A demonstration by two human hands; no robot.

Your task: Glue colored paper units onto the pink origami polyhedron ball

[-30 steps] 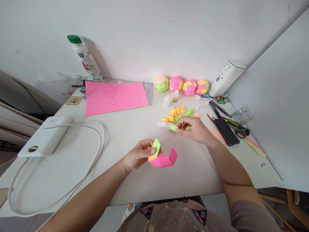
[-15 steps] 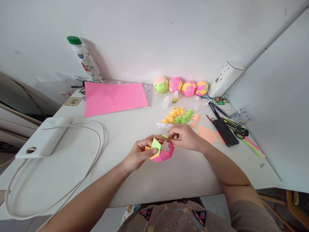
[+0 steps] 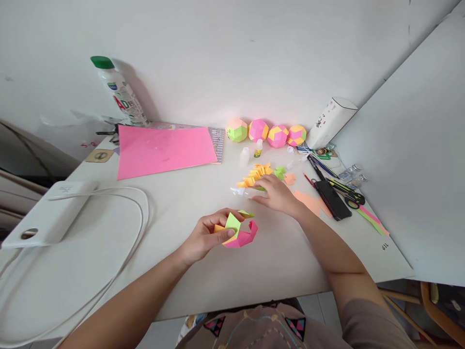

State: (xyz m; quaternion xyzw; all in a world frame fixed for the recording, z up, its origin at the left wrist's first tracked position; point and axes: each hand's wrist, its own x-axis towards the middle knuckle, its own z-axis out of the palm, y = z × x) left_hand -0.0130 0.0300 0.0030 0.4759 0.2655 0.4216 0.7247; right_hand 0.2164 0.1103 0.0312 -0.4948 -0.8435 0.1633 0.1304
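My left hand (image 3: 205, 235) is closed around a half-built paper ball (image 3: 238, 231) of pink, green and orange folded pieces, held just above the white table (image 3: 181, 203). My right hand (image 3: 278, 194) reaches out over the pile of folded orange and green paper units (image 3: 258, 173), fingers curled down on a green piece at the pile's near edge. Whether it grips that piece is hidden by the fingers.
Several finished paper balls (image 3: 267, 132) line the wall. A pink sheet (image 3: 163, 149) on a cutting mat and a spray bottle (image 3: 118, 92) lie back left. A black phone (image 3: 329, 194), scissors (image 3: 350, 198), pens and peach paper scraps (image 3: 308, 201) sit right. A white device (image 3: 47, 213) with cable is left.
My right hand brought a green piece to the half-built ball, left it there, then went back out to the pile. My left hand stayed on the ball.
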